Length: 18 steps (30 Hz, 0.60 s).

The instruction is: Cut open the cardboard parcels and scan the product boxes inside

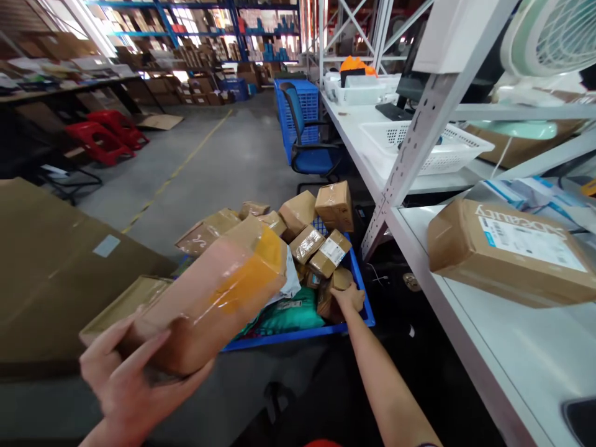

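Note:
My left hand (135, 379) grips a long brown cardboard box (200, 298) that has orange-yellow tape over one end. This box is tilted and held up in front of a blue crate (298, 335). Inside the crate lie several taped parcels and a green plastic mailer bag (291, 312). Down at the crate's right corner, my right hand (349, 298) has its fingers around a brown cardboard box (327, 304), partly hidden by the hand. Just above it sits a small box with a white label (332, 251).
On the white bench (521, 347) at right rests a labelled cardboard box (512, 248). A grey metal post (410, 155) rises beside the crate. A blue office chair (311, 158) stands beyond, and a large carton (60, 273) is at left.

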Available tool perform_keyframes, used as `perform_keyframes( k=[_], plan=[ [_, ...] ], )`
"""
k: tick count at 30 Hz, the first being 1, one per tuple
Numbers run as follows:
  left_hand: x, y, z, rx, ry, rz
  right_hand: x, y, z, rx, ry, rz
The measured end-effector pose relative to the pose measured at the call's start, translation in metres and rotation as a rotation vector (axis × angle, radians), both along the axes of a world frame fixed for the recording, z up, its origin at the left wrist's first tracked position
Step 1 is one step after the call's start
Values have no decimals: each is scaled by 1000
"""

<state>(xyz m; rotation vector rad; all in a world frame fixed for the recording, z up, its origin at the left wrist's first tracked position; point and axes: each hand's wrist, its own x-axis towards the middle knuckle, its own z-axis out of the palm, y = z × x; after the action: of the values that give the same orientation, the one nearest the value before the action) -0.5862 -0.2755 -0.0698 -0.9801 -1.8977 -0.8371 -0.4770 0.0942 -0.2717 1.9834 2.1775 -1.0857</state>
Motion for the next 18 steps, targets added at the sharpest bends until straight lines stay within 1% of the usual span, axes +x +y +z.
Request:
perform_keyframes(
  k=[2,6,8,10,11,13,15,16,18],
  plan=[
    [5,-2,-5,-108,48,85,-1,20,10,-22,-7,35],
    [12,-5,-11,-207,26,51,-10,70,43,-49,-33,123],
    [14,-5,-13,-209,-9,46,-10,78,61,-24,-44,174],
    [14,-3,-16,-175,-50,69,1,69,77,31,-40,223],
    [13,-1,-18,-152,-77,87,12,59,85,71,-33,242],
    [9,6,-22,-123,-94,99,43,33,103,181,-14,266],
    [4,20,-26,-106,-74,80,84,5,127,365,77,284],
    [2,29,-26,-96,-54,51,107,-9,141,494,174,296],
    [0,53,-25,-66,25,-61,154,-36,176,714,383,312]
  ],
)
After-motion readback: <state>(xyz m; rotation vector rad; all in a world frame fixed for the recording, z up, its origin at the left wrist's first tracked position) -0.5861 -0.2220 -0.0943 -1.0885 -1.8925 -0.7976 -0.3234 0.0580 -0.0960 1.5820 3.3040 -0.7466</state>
